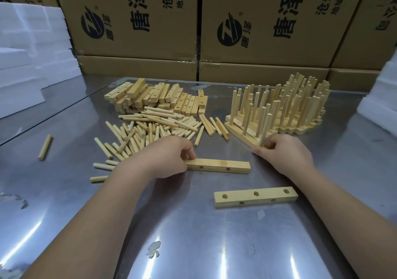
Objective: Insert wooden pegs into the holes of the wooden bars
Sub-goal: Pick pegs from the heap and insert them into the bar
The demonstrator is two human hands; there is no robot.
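Treat bar (217, 166), just nearer than loose peg pile (150, 128) and gripped at its left end by left hand (169, 160), as likely light, stiff and prone to sliding; hold long sides clear of holes, with right hand (283, 156), right of pile, pinching upright peg (265, 126) at its base.

Two loose bars (217, 165) (255, 197), one stray peg (45, 147), two hands (169, 157) (286, 156)

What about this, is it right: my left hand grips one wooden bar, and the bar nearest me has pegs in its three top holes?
Not quite. In the head view your left hand does grip one wooden bar, but the bar nearest you has its three top holes empty.
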